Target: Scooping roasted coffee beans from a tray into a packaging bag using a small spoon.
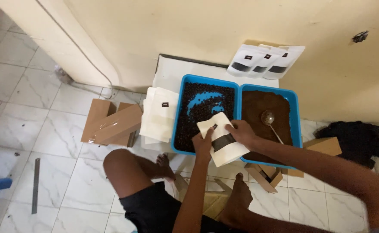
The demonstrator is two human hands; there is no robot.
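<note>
Both hands grip one white stand-up pouch (224, 140) with a dark band, held over the seam between two blue trays. Left hand (203, 143) closed on the pouch's left edge, right hand (241, 131) pinching the top right edge. Pouch tilted, mouth toward the wall. Left blue tray (181, 116) holds dark coffee beans (206, 105); right blue tray (296, 121) holds brown ground coffee (262, 103) with a metal spoon (269, 119) lying in it, bowl up toward the wall. Stack of empty white pouches (159, 114) just beside the left tray. Three filled white pouches (265, 60) lean on the wall behind the trays. Cardboard boxes (112, 123) on the tiled floor (47, 108) at left, metal ruler (35, 185) further left. Person sits on the floor, bare knees visible.
</note>
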